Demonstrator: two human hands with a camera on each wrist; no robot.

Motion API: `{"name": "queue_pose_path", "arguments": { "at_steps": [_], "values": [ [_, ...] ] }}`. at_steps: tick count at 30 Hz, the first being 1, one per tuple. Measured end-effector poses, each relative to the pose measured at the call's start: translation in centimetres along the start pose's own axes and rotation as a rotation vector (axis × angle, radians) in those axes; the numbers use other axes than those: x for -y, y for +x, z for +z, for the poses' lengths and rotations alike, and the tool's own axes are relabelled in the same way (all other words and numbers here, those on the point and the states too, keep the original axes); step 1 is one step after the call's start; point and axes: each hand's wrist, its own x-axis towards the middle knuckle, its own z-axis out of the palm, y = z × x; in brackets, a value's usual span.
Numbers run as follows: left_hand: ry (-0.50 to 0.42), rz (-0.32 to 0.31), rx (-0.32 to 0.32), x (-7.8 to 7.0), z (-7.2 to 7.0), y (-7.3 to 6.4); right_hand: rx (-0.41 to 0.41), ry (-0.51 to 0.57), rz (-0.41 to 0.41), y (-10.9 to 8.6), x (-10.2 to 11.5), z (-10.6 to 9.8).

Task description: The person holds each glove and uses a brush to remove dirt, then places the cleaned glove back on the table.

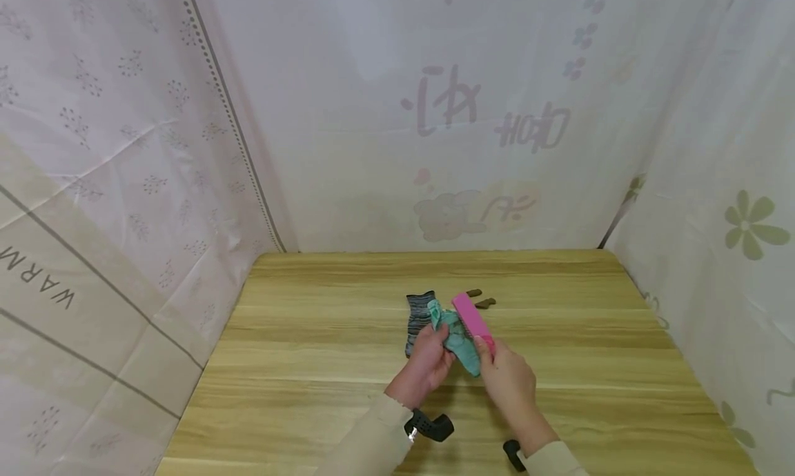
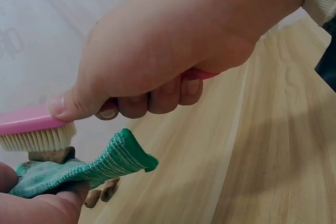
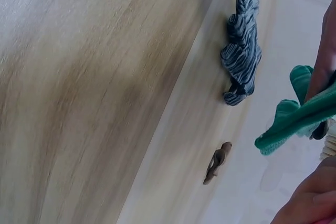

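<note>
My left hand (image 1: 428, 357) holds a green knitted piece (image 1: 457, 338), glove- or sock-like, above the table. In the left wrist view its ribbed edge (image 2: 126, 153) sticks out past the left fingers, which lie beneath it. My right hand (image 1: 509, 377) grips a pink brush (image 1: 473, 316) by its handle, thumb along the back. Pale bristles (image 2: 38, 140) point down at the green piece, close over a brown patch (image 2: 52, 155); whether they touch is unclear. Part of the green piece (image 3: 299, 119) hangs in folds in the right wrist view.
A grey-and-black striped knitted piece (image 1: 419, 317) lies crumpled on the wooden table (image 1: 323, 365), left of the hands. Small brown pieces (image 1: 486, 303) lie beyond the brush. Patterned cloth walls (image 1: 348, 152) enclose the table's back and sides.
</note>
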Motion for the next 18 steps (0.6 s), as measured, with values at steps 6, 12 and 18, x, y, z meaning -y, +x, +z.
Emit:
{"name": "queue_pose_path", "arguments": {
  "at_steps": [6,12,18],
  "values": [
    [-0.015,0.001,0.033,0.1,-0.2,-0.1,0.002,-0.004,0.030,0.3,-0.4,-0.1],
    [-0.011,0.000,0.049,0.0,-0.4,-0.1,-0.004,-0.015,0.036,0.6,-0.8,0.0],
    [0.012,0.001,0.044,-0.1,0.0,-0.1,-0.017,0.001,0.039,0.5,-1.4,-0.2]
  ]
}}
